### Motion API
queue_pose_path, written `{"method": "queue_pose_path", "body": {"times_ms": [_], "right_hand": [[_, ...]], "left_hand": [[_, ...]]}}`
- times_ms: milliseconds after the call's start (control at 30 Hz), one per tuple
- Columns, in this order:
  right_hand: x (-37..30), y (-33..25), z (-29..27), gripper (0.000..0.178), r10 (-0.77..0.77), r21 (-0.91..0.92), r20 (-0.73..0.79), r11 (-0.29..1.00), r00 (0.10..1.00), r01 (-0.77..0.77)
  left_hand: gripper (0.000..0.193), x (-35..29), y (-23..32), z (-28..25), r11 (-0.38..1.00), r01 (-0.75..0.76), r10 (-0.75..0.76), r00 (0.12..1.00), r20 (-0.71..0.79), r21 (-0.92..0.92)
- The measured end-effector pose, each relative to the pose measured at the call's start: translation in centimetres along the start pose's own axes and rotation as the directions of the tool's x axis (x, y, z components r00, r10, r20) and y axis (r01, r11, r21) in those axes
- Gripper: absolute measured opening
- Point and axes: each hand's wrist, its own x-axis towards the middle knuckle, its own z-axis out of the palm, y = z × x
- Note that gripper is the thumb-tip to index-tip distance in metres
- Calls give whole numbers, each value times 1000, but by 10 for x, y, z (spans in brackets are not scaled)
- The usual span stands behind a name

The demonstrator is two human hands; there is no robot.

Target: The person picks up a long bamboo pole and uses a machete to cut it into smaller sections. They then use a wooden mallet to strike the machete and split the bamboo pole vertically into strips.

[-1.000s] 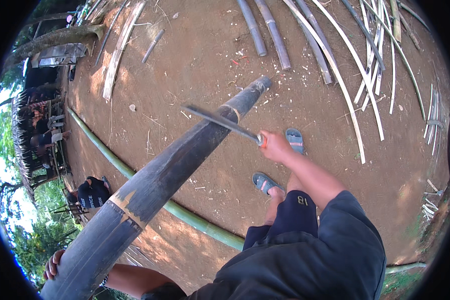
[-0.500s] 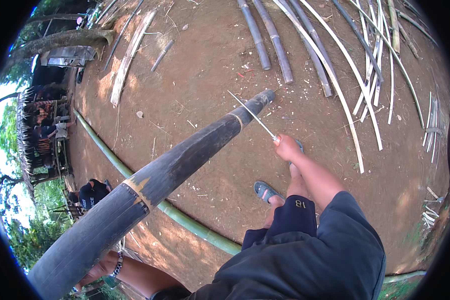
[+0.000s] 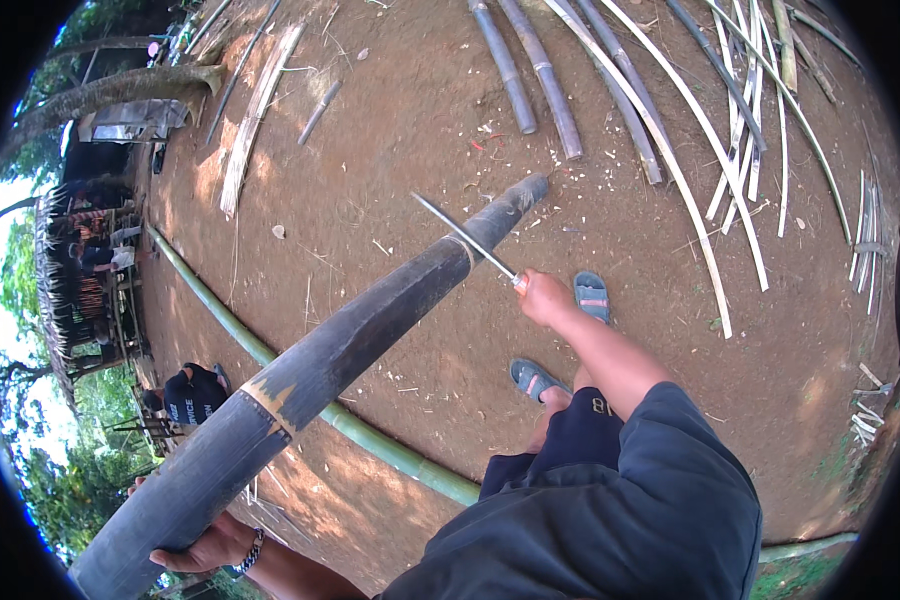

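Dark bamboo (image 3: 350,335) slants from near left to far right; the left grip (image 3: 207,548) clasps its underside, the right grip (image 3: 545,298) clenches a knife (image 3: 460,233), perhaps touching it.

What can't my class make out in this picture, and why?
Head view throughout:
Long blade: its handle is mostly covered by the right hand.
Left hand: partly hidden behind the dark bamboo pole.
That pole's near end: cut off by the lower-left fisheye rim.
Green pole: middle stretch hidden behind the dark pole.
Person at the thatched hut: too small and shaded for detail.
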Motion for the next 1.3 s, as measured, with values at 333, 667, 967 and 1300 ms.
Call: {"method": "queue_pose_path", "body": {"times_ms": [333,667,967,1300], "right_hand": [[-28,4,7,35,-183,-69,126,979,975,192],[-2,3,14,36,-19,-30,66,999,998,21],[13,5,-8,31,-74,-85,74,993,995,80],[11,2,-27,31,-100,-151,150,981,984,123]], "left_hand": [[103,-6,3,-19,1000,-10,11,997,82,-10],[104,0,-4,-20,996,-73,62,985,162,61],[104,13,-9,-29,987,-160,156,968,196,5],[103,15,-1,-19,986,-15,100,845,526,-163]]}}
